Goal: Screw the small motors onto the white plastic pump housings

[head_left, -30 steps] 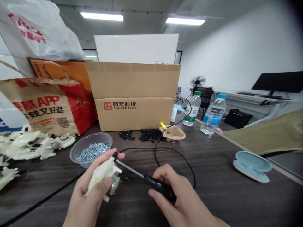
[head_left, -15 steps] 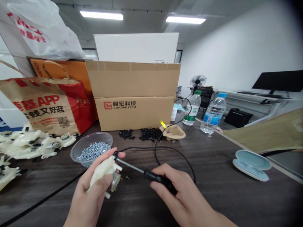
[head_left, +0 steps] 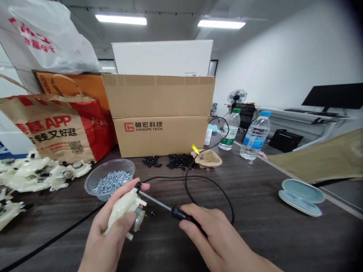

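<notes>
My left hand [head_left: 109, 230] is closed around a cream plastic housing [head_left: 121, 207] with a small metal motor [head_left: 138, 219] on its right side. A small black piece [head_left: 138, 186] sits at the top of the housing, against my left fingertips. My right hand [head_left: 212, 234] grips the black handle of a screwdriver [head_left: 181, 215]. The shaft slants up to the left, and its tip meets the black piece; the exact contact point is hidden. A loose screw [head_left: 153, 213] lies on the table just right of the motor.
Behind my left hand stands a clear bowl of screws [head_left: 113, 181]. More cream housings [head_left: 36, 172] are heaped at left. Small black parts [head_left: 181, 161] lie before a cardboard box [head_left: 161, 139]. A black cable [head_left: 210, 179] loops across the table. Bottles [head_left: 255, 136] and an open case [head_left: 302, 198] are at right.
My right hand has shifted its grip slightly on the screwdriver handle, with the fingers rolled a little. The housing stays nearly still in my left hand, and the tip remains at the black piece.
</notes>
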Motion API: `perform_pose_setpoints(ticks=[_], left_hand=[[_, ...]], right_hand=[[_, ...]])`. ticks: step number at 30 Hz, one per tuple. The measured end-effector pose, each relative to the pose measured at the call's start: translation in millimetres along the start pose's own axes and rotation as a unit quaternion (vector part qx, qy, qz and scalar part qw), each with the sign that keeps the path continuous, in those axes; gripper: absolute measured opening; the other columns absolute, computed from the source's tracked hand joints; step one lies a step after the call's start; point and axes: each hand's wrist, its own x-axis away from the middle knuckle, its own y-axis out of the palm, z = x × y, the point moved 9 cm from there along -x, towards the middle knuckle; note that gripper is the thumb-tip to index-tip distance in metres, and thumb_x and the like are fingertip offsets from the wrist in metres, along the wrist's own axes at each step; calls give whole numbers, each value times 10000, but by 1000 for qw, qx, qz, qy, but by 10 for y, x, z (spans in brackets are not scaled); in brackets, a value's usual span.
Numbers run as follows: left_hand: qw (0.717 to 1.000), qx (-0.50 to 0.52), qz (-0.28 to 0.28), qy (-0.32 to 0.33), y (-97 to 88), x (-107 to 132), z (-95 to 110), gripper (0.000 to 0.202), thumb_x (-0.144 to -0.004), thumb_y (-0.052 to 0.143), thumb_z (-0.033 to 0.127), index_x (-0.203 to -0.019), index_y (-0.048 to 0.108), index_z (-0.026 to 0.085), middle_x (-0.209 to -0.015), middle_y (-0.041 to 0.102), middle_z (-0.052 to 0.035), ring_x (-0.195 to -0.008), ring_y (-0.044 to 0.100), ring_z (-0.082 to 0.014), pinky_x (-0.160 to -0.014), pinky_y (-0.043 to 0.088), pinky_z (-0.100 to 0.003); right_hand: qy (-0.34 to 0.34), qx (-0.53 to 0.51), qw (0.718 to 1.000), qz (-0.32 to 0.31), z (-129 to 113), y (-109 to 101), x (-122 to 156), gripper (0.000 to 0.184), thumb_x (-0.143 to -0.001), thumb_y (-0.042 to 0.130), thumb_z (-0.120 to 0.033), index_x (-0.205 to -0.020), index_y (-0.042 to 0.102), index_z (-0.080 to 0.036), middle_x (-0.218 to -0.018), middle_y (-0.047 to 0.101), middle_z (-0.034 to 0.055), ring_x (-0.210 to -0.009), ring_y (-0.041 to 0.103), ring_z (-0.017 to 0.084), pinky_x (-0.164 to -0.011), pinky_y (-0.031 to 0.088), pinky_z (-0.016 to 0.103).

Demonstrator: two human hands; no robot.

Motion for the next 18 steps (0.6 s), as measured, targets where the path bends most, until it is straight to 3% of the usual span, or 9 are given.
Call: perform_pose_setpoints(ticks=[4, 7, 9, 13, 15, 18], left_hand=[[998, -55, -22, 32, 5, 12, 35, 507, -805, 829, 411, -1289, 716, 312, -1298, 753, -36, -1141, 680, -208, -926, 533, -173], [995, -71, -19, 67, 15, 45, 92, 512, -803, 828, 409, -1293, 713, 318, -1307, 747, -40, -1121, 690, -222, -918, 540, -193], [996, -58, -8, 68, 11, 53, 101, 506, -800, 832, 400, -1286, 718, 317, -1292, 754, -38, -1057, 708, -205, -875, 551, -184], [1000, -12, -6, 27, 24, 21, 44, 478, -780, 855, 386, -1240, 747, 321, -1231, 784, -34, -1042, 718, -200, -873, 563, -186], [1000, 5, -14, 20, 38, 12, 42, 475, -768, 865, 382, -1226, 755, 319, -1227, 785, -36, -1048, 716, -199, -876, 569, -186], [1000, 0, -18, 17, 41, 27, 55, 477, -760, 872, 372, -1220, 759, 318, -1227, 786, -27, -977, 716, -166, -845, 570, -157]], right_hand=[[101, -95, 989, -51, 166, 84, -1, 312, -1010, 457, -395, -837, 658, -230, -773, 650, 23, -750, 629, 198, -681, 514, 292], [207, -286, 924, -149, 272, 377, 46, 470, -1030, 395, -534, -764, 591, -199, -551, 394, -57, -487, 352, 116, -455, 303, 210], [224, -338, 899, -168, 243, 474, 48, 521, -1050, 323, -547, -766, 577, -192, -527, 321, -79, -456, 258, 102, -435, 233, 210], [142, -152, 977, -44, 173, 220, -28, 105, -910, 598, -283, -844, 553, -216, -775, 587, -14, -715, 562, 152, -615, 433, 237], [77, -65, 995, -9, 93, 124, -17, 83, -870, 616, -186, -888, 547, -230, -839, 649, -5, -768, 622, 174, -664, 476, 261], [-55, 35, 997, 39, -79, 21, 46, 125, -989, 494, -195, -1029, 609, -223, -889, 698, 36, -766, 664, 202, -690, 514, 304]])
